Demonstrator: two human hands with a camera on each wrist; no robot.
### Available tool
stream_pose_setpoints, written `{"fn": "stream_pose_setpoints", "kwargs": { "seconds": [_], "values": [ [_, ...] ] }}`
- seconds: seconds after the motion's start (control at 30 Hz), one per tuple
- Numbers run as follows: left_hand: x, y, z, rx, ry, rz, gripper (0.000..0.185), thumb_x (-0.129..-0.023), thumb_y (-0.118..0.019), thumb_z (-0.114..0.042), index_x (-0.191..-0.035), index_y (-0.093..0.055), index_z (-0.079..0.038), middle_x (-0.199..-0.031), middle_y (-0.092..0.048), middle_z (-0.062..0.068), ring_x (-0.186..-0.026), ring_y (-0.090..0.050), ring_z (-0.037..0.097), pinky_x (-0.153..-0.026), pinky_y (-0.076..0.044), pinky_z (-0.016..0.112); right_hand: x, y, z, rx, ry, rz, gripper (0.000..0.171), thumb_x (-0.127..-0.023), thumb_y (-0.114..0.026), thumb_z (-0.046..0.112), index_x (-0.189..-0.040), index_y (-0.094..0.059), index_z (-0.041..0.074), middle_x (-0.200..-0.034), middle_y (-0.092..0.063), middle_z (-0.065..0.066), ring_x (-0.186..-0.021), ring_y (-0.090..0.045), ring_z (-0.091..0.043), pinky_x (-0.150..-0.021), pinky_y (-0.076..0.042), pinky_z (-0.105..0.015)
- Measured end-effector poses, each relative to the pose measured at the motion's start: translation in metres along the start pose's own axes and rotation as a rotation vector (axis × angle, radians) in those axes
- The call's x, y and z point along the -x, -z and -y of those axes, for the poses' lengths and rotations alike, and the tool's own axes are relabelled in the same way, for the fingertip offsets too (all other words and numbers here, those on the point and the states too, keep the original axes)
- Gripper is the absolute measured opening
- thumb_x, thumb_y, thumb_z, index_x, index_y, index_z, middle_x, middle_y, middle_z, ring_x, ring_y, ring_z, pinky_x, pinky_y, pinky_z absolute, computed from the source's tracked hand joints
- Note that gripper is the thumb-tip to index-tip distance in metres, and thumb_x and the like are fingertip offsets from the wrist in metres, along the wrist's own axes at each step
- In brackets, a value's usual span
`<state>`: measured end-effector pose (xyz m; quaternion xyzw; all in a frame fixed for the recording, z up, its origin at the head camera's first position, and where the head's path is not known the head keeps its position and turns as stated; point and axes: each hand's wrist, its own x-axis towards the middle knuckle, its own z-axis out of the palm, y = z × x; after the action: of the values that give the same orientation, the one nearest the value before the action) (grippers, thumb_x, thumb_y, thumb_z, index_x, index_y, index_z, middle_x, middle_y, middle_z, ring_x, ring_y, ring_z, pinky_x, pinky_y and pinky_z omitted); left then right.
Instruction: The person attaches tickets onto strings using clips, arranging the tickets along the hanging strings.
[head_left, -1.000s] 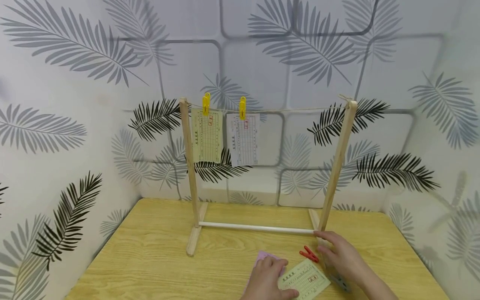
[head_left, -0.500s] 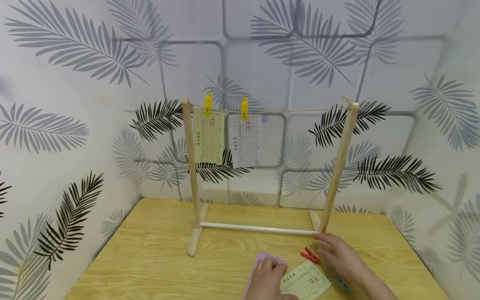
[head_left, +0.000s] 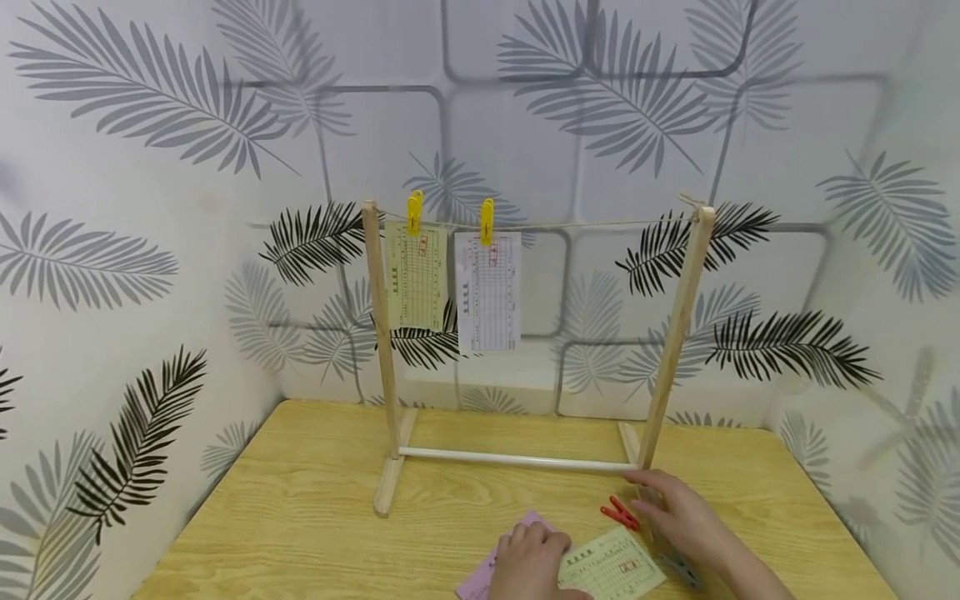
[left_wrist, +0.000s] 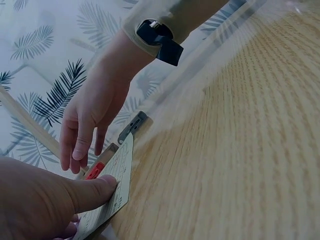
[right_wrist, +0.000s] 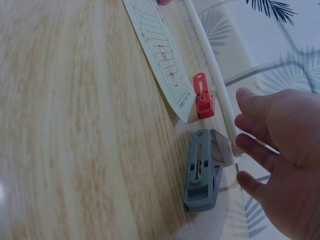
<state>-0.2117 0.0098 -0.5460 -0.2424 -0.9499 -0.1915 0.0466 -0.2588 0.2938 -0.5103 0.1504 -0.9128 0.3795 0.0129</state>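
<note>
My left hand is low in front of the rack, over two paper slips. Its thumb lies on the pale green printed slip, pinching it at the left end. Beneath the fingers a purple slip sticks out on the left. My right hand hovers by the rack's right foot with fingers loosely bent and nothing in them. Near it are a red clothespin, just past the green slip's corner, and a grey clothespin on the table below the palm.
A wooden rack with a right post, left post and white bottom bar stands at the back. On its string, yellow clothespins hold a green slip and a white slip. Patterned walls enclose the table.
The purple slip has turned under my left hand, its near end now showing farther left. The hanging white slip appears slightly longer. My right hand stays almost where it was.
</note>
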Motion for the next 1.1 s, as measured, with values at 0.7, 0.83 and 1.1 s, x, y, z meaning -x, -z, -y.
{"fn": "stream_pose_setpoints", "kwargs": {
  "seconds": [0.7, 0.83, 1.1],
  "values": [
    [-0.004, 0.001, 0.005, 0.174, 0.063, 0.028, 0.056, -0.072, -0.104, -0.047, -0.110, -0.069, -0.025, -0.097, -0.065, -0.013, -0.090, -0.055, 0.011, -0.085, -0.047, 0.040, -0.001, 0.001, -0.002, -0.043, -0.022, 0.011, 0.040, -0.107, -0.074, 0.014, -0.144, -0.069, 0.000, -0.144, -0.066, -0.025, -0.139, -0.056, -0.053, -0.110, -0.048, -0.069],
    [-0.005, 0.006, 0.001, 0.211, 0.064, 0.035, 0.072, -0.070, -0.106, -0.039, -0.131, -0.071, -0.022, -0.112, -0.079, -0.011, -0.096, -0.067, 0.018, -0.088, -0.048, 0.044, -0.003, 0.002, -0.003, -0.029, -0.014, 0.001, 0.038, -0.107, -0.074, 0.012, -0.143, -0.069, 0.001, -0.144, -0.067, -0.024, -0.140, -0.056, -0.053, -0.111, -0.047, -0.070],
    [-0.004, 0.019, 0.006, 0.417, 0.125, 0.098, 0.055, -0.081, -0.097, -0.021, -0.131, -0.076, -0.022, -0.099, -0.077, -0.013, -0.084, -0.065, 0.007, -0.091, -0.044, 0.044, -0.006, 0.003, -0.005, 0.014, 0.105, 0.027, 0.037, -0.104, -0.071, -0.003, -0.141, -0.071, 0.000, -0.140, -0.070, -0.021, -0.133, -0.063, -0.049, -0.107, -0.052, -0.065]
  ]
}}
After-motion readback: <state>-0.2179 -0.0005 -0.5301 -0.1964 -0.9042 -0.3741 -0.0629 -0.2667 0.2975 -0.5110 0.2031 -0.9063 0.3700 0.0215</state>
